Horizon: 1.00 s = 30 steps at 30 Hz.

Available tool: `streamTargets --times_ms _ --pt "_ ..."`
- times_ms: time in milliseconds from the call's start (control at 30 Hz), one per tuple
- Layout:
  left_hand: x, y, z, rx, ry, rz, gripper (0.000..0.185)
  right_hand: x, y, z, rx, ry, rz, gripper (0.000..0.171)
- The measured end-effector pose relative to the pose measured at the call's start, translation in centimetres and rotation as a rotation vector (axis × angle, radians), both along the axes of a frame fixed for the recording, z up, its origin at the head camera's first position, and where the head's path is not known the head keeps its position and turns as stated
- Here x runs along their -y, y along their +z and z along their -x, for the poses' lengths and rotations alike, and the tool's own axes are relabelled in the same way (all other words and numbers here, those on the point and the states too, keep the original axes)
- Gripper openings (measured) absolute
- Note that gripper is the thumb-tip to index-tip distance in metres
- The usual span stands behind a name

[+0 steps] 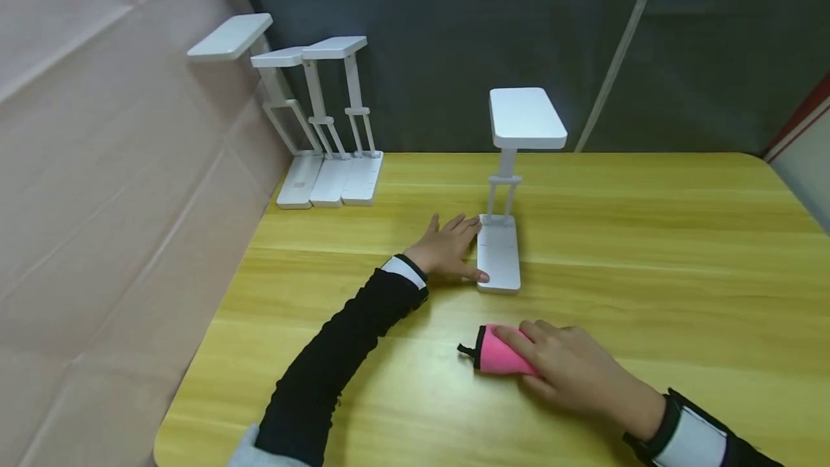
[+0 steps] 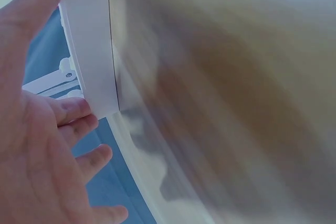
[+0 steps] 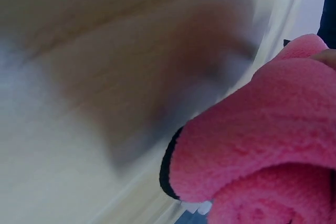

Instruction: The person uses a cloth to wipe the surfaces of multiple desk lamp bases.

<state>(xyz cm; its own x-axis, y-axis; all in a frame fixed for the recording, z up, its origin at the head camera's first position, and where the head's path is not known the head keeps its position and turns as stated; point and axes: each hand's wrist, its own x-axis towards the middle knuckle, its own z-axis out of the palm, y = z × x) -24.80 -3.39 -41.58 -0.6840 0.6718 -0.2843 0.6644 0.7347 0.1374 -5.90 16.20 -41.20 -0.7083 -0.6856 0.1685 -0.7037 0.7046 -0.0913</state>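
Head view: the left hand (image 1: 447, 249) lay flat with straight fingers against the base of the white folding desk lamp (image 1: 509, 186), mid-frame on the yellow wooden tabletop (image 1: 648, 236); wiping looked not yet begun. The right hand (image 1: 573, 370) gripped a pink fleece cloth (image 1: 496, 359), lower centre. Three matching lamps (image 1: 324, 121) stood upper left

Left wrist: fingers (image 2: 73, 111) touched the lamp base (image 2: 89, 45)

Right wrist: the cloth (image 3: 252, 145) was bunched, lower right

No text, label, brand, number or sign can be read in any view. The white lamp (image 1: 504, 236) touched by the left hand (image 1: 449, 251) is seen to be unmarked, and nothing legible is shown on the pink cloth (image 1: 501, 355) under the right hand (image 1: 577, 373).
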Motion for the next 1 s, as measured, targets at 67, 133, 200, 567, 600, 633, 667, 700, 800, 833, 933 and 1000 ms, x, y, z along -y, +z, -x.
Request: streamTargets --times_ms 67,133,200,567,600,633,667,700,800,833,933,1000 --pt "-0.7 0.1 0.3 -0.007 -0.005 0.001 0.108 -0.1 0.0 0.0 0.005 0.002 -0.001 0.063" --pt "-1.3 0.2 0.5 -0.011 -0.009 0.000 0.108 -0.3 -0.1 0.0 0.013 0.006 -0.002 0.062" --pt "-2.0 0.3 0.8 -0.012 -0.013 0.000 0.108 -0.4 -0.1 -0.1 0.018 0.010 -0.001 0.061" --pt "-6.6 0.2 2.2 0.003 -0.022 -0.001 0.107 -1.1 -0.2 -0.8 0.025 0.012 0.020 0.059" --pt "-7.1 0.2 2.4 -0.001 -0.021 0.006 0.106 -1.1 -0.2 -0.9 0.025 0.012 0.021 0.059" --pt "-7.5 0.2 2.6 -0.002 -0.021 0.009 0.106 -1.2 -0.2 -0.9 0.026 0.013 0.023 0.059" --pt "-7.9 0.2 2.7 -0.004 -0.021 0.012 0.106 -1.3 -0.3 -1.0 0.018 0.013 0.027 0.059" --pt "-8.4 0.2 2.9 -0.005 -0.021 0.014 0.106 -1.3 -0.3 -1.0 0.015 0.012 0.030 0.059" --pt "-9.7 0.4 3.2 -0.004 -0.028 0.010 0.106 -1.6 -0.3 -1.2 -0.003 0.008 0.035 0.059" --pt "-10.1 0.5 3.3 -0.003 -0.029 0.006 0.106 -1.7 -0.3 -1.2 -0.005 0.006 0.035 0.059" --pt "-11.2 0.9 3.5 -0.003 -0.034 -0.002 0.105 -1.9 -0.2 -1.3 -0.010 0.002 0.032 0.060" --pt "-11.9 0.9 3.8 -0.005 -0.033 -0.003 0.105 -2.0 0.0 -1.3 0.007 -0.004 0.023 0.059"
